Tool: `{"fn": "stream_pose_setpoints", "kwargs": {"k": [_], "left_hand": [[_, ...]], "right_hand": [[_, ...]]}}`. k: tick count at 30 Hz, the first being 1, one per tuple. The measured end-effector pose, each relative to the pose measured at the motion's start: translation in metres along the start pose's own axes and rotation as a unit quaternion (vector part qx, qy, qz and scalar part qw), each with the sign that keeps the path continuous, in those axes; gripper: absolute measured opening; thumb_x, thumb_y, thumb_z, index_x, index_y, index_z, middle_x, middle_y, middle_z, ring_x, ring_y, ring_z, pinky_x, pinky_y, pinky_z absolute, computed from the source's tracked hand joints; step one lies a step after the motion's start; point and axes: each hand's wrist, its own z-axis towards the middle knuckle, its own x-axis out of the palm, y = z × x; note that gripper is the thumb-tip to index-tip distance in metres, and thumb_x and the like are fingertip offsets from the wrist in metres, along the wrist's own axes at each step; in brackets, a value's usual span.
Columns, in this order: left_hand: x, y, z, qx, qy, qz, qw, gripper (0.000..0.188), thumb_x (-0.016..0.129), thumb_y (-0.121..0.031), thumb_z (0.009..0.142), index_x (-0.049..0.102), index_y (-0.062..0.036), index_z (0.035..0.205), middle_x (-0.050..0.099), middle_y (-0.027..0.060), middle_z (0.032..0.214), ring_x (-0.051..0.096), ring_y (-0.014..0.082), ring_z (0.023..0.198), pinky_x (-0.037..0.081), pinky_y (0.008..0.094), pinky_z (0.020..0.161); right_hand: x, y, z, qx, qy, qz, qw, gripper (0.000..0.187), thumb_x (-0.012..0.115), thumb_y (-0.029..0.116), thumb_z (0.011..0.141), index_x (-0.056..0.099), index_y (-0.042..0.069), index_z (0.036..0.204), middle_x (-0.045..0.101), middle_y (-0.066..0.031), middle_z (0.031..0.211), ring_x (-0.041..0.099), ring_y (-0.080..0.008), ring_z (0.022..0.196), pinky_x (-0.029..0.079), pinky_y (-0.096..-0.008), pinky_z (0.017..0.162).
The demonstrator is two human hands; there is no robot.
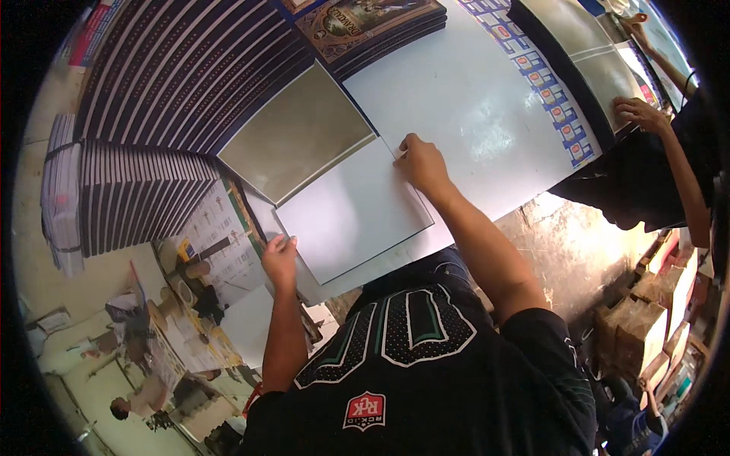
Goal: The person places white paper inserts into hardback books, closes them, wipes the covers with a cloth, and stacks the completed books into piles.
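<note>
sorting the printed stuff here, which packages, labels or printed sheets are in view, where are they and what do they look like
Printed cover stack: top centre of the table, brown picture cover, dark edges.
Label strip: running across the table at upper right, white squares bordered in blue.
Cardboard boxes: lower right, on the floor, brown.
Dark booklet stacks: left, black spines with white dots.
White sheet: centre, plain, left hand and right hand on its edges.

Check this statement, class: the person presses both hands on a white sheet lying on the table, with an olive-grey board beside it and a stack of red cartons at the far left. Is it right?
One detail is wrong. The head view shows the left hand and right hand on the white sheet, on the table beside the olive-grey board, but the stack at the far left is dark books or covers, not red cartons.
</note>
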Motion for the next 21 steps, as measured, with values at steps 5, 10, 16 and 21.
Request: {"fn": "stream_pose_setpoints", "kwargs": {"k": [5, 10, 16, 21], "left_hand": [[-0.005, 0.016, 0.008, 0.012, -0.004, 0.004, 1.000, 0.040, 0.077, -0.010, 0.081, 0.058, 0.0063, 0.113, 0.070, 0.0159, 0.096, 0.065, 0.0170, 0.077, 0.054, 0.0273, 0.067], [-0.005, 0.015, 0.008, 0.021, 0.006, 0.014, 1.000, 0.042, 0.078, -0.009, 0.081, 0.057, 0.0062, 0.113, 0.069, 0.0148, 0.095, 0.063, 0.0165, 0.077, 0.053, 0.0273, 0.070], [-0.006, 0.004, 0.000, 0.006, 0.017, 0.021, 1.000, 0.040, 0.076, -0.009, 0.082, 0.055, 0.0062, 0.113, 0.068, 0.0149, 0.097, 0.063, 0.0159, 0.078, 0.053, 0.0273, 0.070], [-0.004, -0.002, 0.003, 0.020, 0.036, 0.014, 0.999, 0.043, 0.075, -0.009, 0.082, 0.055, 0.0068, 0.117, 0.069, 0.0166, 0.097, 0.064, 0.0166, 0.077, 0.054, 0.0271, 0.069]], "right_hand": [[0.000, 0.003, -0.005, -0.001, -0.013, 0.015, 1.000, 0.032, 0.071, 0.012, 0.077, 0.060, 0.002, 0.105, 0.070, -0.0186, 0.088, 0.067, -0.0388, 0.085, 0.052, -0.0452, 0.076], [0.000, -0.002, 0.005, -0.036, -0.001, -0.034, 0.999, 0.031, 0.071, 0.011, 0.078, 0.062, 0.002, 0.107, 0.072, -0.0150, 0.086, 0.067, -0.0363, 0.084, 0.052, -0.0436, 0.075], [-0.006, 0.002, 0.009, -0.019, 0.042, -0.068, 0.997, 0.033, 0.073, 0.012, 0.075, 0.064, 0.002, 0.105, 0.071, -0.0180, 0.091, 0.066, -0.0365, 0.088, 0.052, -0.0438, 0.076], [-0.010, 0.005, 0.009, -0.021, 0.032, -0.066, 0.997, 0.035, 0.074, 0.012, 0.073, 0.065, 0.001, 0.105, 0.071, -0.0188, 0.091, 0.067, -0.0366, 0.089, 0.052, -0.0434, 0.079]]}}
